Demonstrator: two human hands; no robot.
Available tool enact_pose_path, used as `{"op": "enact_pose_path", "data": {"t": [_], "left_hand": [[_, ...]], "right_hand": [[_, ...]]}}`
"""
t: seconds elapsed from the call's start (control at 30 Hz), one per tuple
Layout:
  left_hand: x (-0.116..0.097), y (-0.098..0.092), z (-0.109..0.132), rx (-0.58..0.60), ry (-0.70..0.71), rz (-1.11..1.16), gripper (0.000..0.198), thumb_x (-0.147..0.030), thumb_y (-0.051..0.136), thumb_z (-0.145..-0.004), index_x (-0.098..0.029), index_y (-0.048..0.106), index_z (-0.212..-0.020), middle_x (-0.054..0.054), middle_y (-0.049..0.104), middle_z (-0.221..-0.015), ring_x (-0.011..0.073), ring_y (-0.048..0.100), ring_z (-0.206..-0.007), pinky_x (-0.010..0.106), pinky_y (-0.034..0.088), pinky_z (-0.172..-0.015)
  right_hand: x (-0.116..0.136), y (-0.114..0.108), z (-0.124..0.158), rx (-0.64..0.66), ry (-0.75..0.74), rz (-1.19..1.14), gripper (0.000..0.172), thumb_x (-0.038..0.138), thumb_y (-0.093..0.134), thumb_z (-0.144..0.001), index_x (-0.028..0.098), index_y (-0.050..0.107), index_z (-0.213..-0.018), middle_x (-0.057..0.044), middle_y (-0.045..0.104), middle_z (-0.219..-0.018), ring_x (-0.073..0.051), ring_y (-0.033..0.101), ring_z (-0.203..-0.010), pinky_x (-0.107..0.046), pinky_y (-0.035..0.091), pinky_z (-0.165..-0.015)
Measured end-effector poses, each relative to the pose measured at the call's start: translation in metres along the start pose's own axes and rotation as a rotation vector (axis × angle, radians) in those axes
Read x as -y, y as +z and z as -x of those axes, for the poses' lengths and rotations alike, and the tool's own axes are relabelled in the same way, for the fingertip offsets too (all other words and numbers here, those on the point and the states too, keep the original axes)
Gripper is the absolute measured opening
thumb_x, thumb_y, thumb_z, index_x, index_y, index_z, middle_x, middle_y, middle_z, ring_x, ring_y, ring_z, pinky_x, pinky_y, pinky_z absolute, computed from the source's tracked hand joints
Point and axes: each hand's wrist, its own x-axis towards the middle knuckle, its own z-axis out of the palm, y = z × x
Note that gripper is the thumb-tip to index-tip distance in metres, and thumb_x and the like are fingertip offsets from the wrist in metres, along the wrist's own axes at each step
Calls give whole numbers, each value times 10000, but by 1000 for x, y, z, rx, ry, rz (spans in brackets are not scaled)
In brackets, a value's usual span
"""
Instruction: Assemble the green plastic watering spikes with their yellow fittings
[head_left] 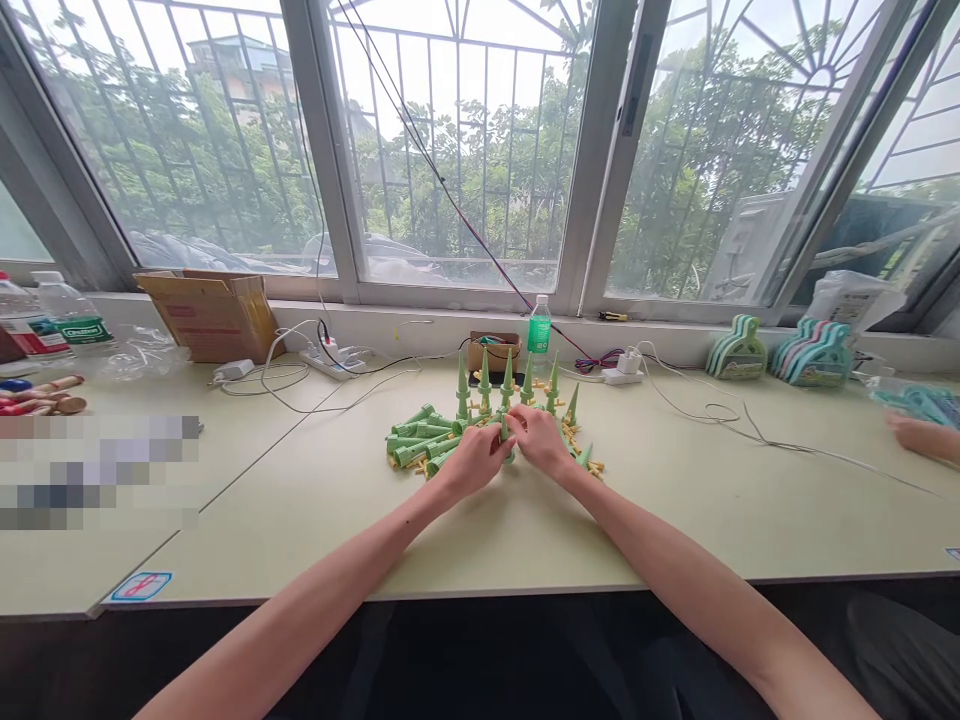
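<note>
Close together over the table, my left hand (478,460) and my right hand (537,436) both have their fingers closed around one green plant watering spike (505,430). Its pointed tip sticks up between them; the lower part is largely hidden by my fingers. Behind my hands, several green spikes with yellow valve pieces stand upright in a row, among them a standing spike (484,385). Left of my left hand lies a heap of green tubular spike bodies (416,440). Small yellow valves (595,467) are scattered by my right wrist, next to more green cones.
At the back stand a small brown box (495,352), a green-labelled bottle (539,325) and a cardboard box (210,315). Power strips (334,362) and a white cable (757,435) lie on the table. Green hangers (739,348) stand at right, near another person's hand (924,437).
</note>
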Motion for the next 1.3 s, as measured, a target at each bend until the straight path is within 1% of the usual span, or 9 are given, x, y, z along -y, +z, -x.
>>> {"op": "enact_pose_path", "data": {"t": [0.07,0.13,0.23,0.33,0.43,0.53,0.63,1.0,1.3], "left_hand": [[-1,0,0,3,-11,-6,354,-383,467,-891,-199,383,-600,-32,430,-529,106,362,-503,252,305,-519],[-2,0,1,45,-11,-14,363,-405,460,-894,-202,385,-602,-25,446,-538,115,387,-513,255,312,-518],[-1,1,3,113,-21,-40,352,-419,474,-882,-204,404,-612,-6,503,-575,128,427,-529,260,329,-516],[0,2,4,138,-24,-36,326,-403,503,-861,-206,417,-616,6,545,-602,137,459,-546,263,345,-523],[0,2,4,138,-11,-20,313,-382,529,-842,-208,424,-604,5,544,-587,140,460,-543,265,343,-519],[-1,3,3,134,-4,-21,311,-385,532,-841,-209,432,-604,6,543,-587,144,460,-541,270,342,-519],[0,3,3,139,-3,-38,312,-390,520,-850,-207,433,-613,7,542,-595,148,465,-550,274,342,-527],[0,3,4,123,14,-27,306,-379,528,-845,-191,459,-613,12,544,-610,136,451,-549,282,338,-530],[3,5,3,107,72,-83,272,-348,523,-854,-190,469,-640,35,563,-729,170,526,-692,296,413,-635]], "right_hand": [[-2,-3,-2,-57,1,27,286,283,380,-962,198,615,-823,-15,621,-689,-150,526,-643,-236,334,-638],[-6,-5,-4,-113,16,56,293,261,360,-964,195,612,-829,-20,613,-694,-153,521,-642,-237,329,-626],[-13,-7,-8,-129,61,70,256,203,382,-940,187,624,-858,-34,633,-747,-157,539,-677,-241,338,-637],[-20,-6,-11,-113,94,90,209,154,430,-907,183,636,-892,-48,659,-807,-167,573,-744,-249,354,-683],[-25,-5,-12,-72,110,105,177,127,474,-877,183,642,-896,-50,672,-834,-169,590,-783,-258,368,-725],[-27,-4,-13,-10,117,125,117,156,561,-830,191,643,-906,-36,678,-824,-175,595,-801,-272,376,-757],[-27,-2,-13,47,127,157,123,177,606,-789,196,642,-905,-29,682,-801,-185,597,-811,-284,380,-765],[-30,0,-14,100,136,124,169,130,610,-750,200,647,-899,-24,684,-783,-173,600,-775,-266,395,-720],[-24,0,-12,92,132,127,134,140,607,-736,197,641,-852,-17,672,-754,-165,588,-739,-254,366,-655]]}}
